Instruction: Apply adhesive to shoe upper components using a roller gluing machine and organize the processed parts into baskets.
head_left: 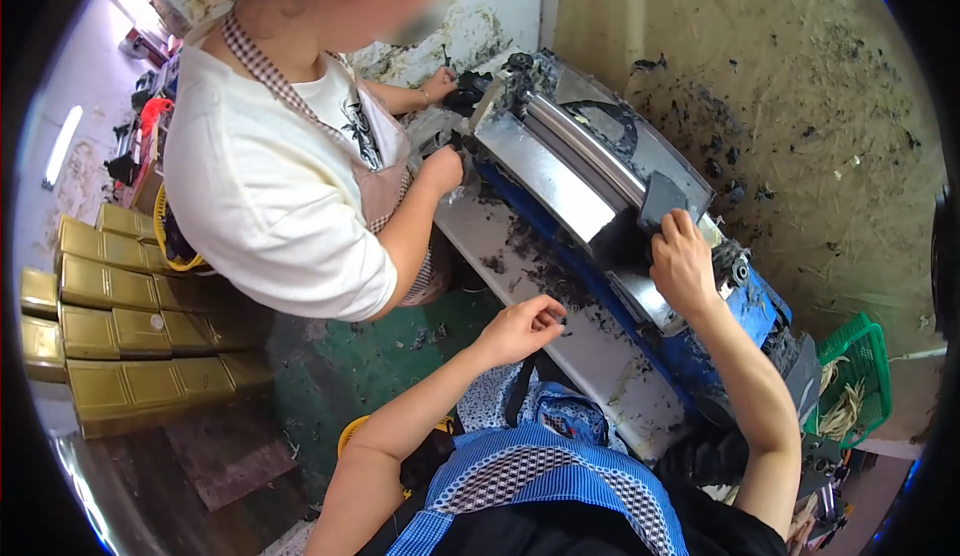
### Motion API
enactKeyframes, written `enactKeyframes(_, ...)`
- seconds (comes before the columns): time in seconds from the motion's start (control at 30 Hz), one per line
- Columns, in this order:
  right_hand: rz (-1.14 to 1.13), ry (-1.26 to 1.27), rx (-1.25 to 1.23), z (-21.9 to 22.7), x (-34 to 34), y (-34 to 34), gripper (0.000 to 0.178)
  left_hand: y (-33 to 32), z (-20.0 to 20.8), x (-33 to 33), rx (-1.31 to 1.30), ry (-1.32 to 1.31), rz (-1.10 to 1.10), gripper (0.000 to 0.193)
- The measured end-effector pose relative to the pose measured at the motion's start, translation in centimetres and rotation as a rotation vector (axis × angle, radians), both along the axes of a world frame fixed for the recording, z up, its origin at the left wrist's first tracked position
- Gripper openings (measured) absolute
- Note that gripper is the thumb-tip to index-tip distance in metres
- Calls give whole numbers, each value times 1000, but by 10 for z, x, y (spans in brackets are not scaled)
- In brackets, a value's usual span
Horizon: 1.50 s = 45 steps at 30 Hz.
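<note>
My right hand (683, 264) pinches the edge of a dark grey, flat flexible piece (662, 199) at the right end of the steel roller (585, 146). The roller belongs to a blue machine (640, 341) with bare metal plates. Just left of my right hand, another black piece (622, 243) lies over the machine's front plate. My left hand (522, 330) hangs over the bench edge with fingers curled together; a small dark bit shows at the fingertips, too small to name.
A co-worker (270, 166) in a white top stands at left, both hands by dark pieces at the machine's far end. Black scraps litter the white bench (500, 246). Gold tins (140, 326) are stacked at left; a green basket (868, 381) stands at right.
</note>
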State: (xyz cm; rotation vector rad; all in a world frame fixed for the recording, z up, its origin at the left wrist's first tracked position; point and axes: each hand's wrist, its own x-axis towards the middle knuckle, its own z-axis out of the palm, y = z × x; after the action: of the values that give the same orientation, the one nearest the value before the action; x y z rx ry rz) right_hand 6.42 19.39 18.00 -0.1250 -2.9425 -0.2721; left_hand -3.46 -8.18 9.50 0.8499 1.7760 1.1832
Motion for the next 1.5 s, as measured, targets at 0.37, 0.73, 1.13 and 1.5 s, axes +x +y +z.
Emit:
enactKeyframes(0.37, -133, 46, -19, -6, 21, -92, 15, 68, -15, -39, 236, -533, 110, 45)
enactKeyframes(0.73, -145, 29, -273, 17, 56, -178, 15, 120, 11, -27, 289, -729, -32, 78)
enactKeyframes(1.13, -478, 580, -595, 31, 216, -271, 42, 111, 81, 61, 233, -797, -289, 58)
enactKeyframes(1.5, -1375, 1312, -933, -37, 394, -282, 22, 337, 140, 273, 199, -600, -702, 47)
